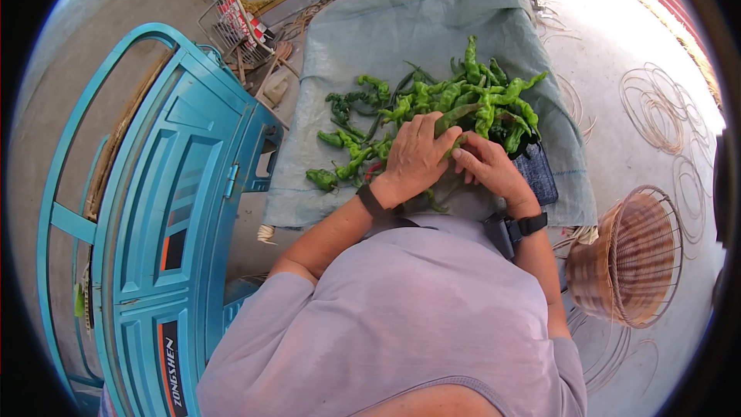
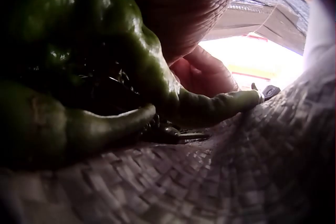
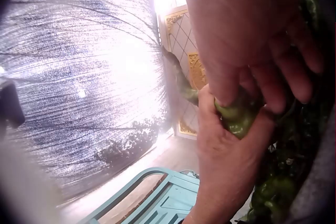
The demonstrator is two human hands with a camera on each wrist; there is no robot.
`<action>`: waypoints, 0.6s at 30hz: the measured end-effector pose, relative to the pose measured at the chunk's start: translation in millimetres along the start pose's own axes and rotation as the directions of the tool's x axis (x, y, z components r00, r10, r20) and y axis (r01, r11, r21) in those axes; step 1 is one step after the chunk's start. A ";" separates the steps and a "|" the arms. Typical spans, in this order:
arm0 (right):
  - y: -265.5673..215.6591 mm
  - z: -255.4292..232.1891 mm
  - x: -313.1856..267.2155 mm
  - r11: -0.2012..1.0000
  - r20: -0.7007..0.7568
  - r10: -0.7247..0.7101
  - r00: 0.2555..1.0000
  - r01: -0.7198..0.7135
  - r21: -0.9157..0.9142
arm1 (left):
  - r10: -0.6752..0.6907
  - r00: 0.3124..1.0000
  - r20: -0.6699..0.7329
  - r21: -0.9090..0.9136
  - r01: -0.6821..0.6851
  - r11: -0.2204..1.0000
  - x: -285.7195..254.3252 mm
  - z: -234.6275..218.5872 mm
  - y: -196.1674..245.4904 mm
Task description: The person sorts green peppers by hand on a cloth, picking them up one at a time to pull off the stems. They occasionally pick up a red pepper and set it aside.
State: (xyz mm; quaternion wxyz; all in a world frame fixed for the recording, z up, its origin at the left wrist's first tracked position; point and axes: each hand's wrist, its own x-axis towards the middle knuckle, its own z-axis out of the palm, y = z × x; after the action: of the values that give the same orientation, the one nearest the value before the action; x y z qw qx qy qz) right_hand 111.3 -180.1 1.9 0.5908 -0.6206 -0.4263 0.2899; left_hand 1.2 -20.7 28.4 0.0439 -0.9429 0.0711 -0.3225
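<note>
Both hands meet over a spread of green peppers (image 1: 494, 96) on a grey-green woven plastic sheet. My left hand (image 1: 417, 154) curls round one long green pepper (image 3: 237, 121), whose narrow end sticks out past the knuckles. Against that pepper's near end, my right hand (image 1: 492, 167) has its thumb and forefinger pinched, the other fingers hanging loose. From the right wrist, the left hand (image 3: 226, 150) is seen below the right hand (image 3: 236, 29). In the dark left wrist view, large shiny peppers (image 2: 131, 50) lie close to the woven surface.
A teal vehicle panel (image 1: 170, 224) marked ZONGSHEN stands at the left. To the right, a wicker basket (image 1: 598, 262) sits on the floor near coiled strips (image 1: 660, 108). Dark blue cloth (image 1: 538, 174) lies at the sheet's right side. A wire rack (image 1: 235, 27) is behind the panel.
</note>
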 end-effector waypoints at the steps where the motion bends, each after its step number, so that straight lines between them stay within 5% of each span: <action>1: 0.3 -0.1 0.0 1.000 0.002 0.000 1.000 0.000 0.000 | -0.001 1.000 -0.004 0.000 0.001 1.000 -0.4 0.4 0.4; 18: 1.7 -0.5 0.1 1.000 -0.014 -0.026 1.000 0.026 0.001 | 0.006 1.000 -0.012 0.060 -0.006 0.998 -2.6 4.0 2.5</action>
State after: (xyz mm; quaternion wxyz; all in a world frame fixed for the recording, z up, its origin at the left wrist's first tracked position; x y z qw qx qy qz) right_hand 112.1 -180.1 0.2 0.5977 -0.6168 -0.4302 0.2780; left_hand 1.4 -22.6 23.4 0.0728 -0.9389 0.0645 -0.3301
